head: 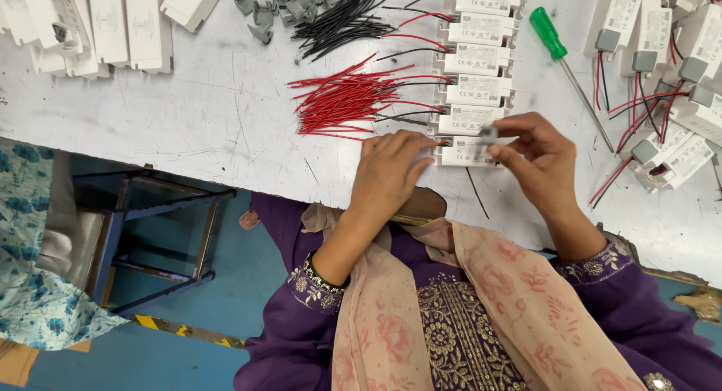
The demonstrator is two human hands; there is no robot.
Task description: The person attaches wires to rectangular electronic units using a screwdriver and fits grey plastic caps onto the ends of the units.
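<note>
- My right hand point(538, 154) sits right of centre in the frame, thumb and forefinger pinched on a small grey clip point(489, 133) held just above the table
- My left hand point(391, 169) lies at centre, fingers curled down onto the left end of the nearest white driver box point(462, 152), pressing it to the white table point(210, 113); what the fingertips do underneath is hidden, so I cannot tell if they also hold a wire
- The box lies between my two hands, touching the left one, with the clip hovering over its right end
- I judge the clip light, stiff and small enough to slip or flip out of a pinch, so I would take it by its flat sides as now
- The box looks like a light, rigid plastic shell that would slide on the smooth tabletop, so I would hold it by its long edges and keep it pinned down
- It is the lowest in a column of like boxes point(477, 60) running up to the top edge, each with thin red and black leads going left
- A heap of loose red wires point(338, 101) lies left of that column, just above my left hand; thin and limp, I judge, best picked up singly near one end
- Black wires point(338, 22) and spare grey clips point(282, 7) lie at upper centre
- A green-handled screwdriver point(560, 53) rests at upper right, well apart from both hands
- Finished boxes with clips fitted point(669, 98) crowd the right edge
</note>
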